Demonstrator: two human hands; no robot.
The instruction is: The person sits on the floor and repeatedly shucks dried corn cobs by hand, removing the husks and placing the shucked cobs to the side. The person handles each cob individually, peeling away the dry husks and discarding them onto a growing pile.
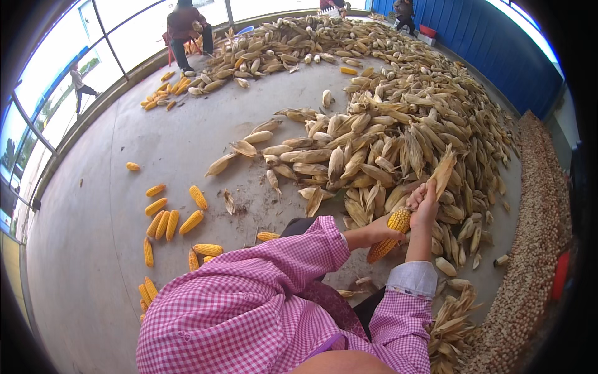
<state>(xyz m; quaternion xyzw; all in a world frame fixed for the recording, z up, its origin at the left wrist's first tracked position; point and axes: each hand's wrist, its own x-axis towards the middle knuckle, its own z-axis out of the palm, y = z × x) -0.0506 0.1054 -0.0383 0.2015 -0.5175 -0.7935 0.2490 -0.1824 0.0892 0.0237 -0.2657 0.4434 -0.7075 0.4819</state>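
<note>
My left hand (380,231) is closed around the middle of a yellow ear of corn (398,220), whose kernels show bare. My right hand (425,203) grips the pale dry husk (444,175) at the ear's upper end, and the husk sticks up beyond my fist. Whether the husk is still joined to the ear is hidden by my fingers. Just past both hands lies a large heap of unhusked corn (369,145). Several bare yellow ears (161,224) lie on the concrete floor to the left.
Loose husks (451,327) lie at my right, beside a long band of small pale and reddish pieces (528,262). A seated person (187,28) holds an ear at the far left of the heap. Other people are farther back. A blue wall (490,51) stands at the right.
</note>
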